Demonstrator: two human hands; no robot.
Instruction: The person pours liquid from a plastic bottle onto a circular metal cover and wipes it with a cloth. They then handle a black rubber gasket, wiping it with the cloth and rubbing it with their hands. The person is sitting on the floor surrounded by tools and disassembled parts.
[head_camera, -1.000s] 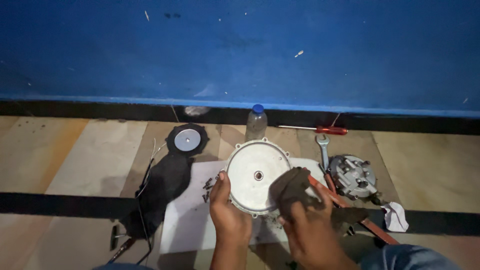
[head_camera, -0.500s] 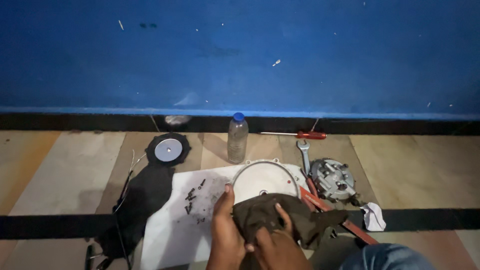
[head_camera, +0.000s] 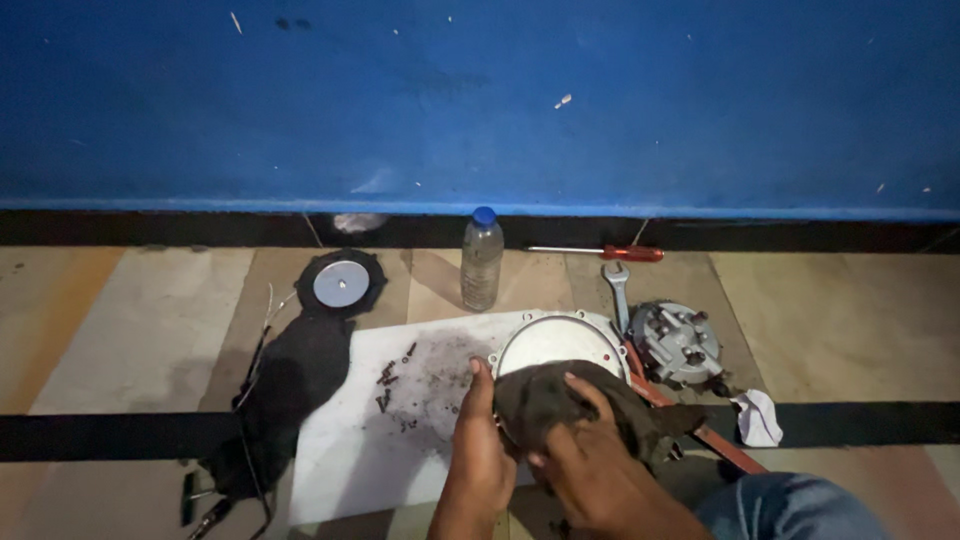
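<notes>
A round silver metal cover (head_camera: 552, 340) lies low over a white sheet (head_camera: 352, 450) on the tiled floor. My left hand (head_camera: 480, 440) grips its left edge, thumb up against the rim. My right hand (head_camera: 580, 455) presses a dark rag (head_camera: 560, 400) onto the cover's near face, hiding most of it. Several small dark screws (head_camera: 388, 378) lie on the sheet to the left of my hands.
A clear plastic bottle with a blue cap (head_camera: 481, 260) stands behind the cover. A spanner (head_camera: 617, 285), a red-handled screwdriver (head_camera: 600, 252) and a grey motor part (head_camera: 677, 343) lie at the right, with a white cloth (head_camera: 758, 417). A black housing with a silver disc (head_camera: 338, 285) lies left.
The cover has come down from upright to low over the sheet, and the rag now spreads over its face under my right hand. The view has shifted slightly.
</notes>
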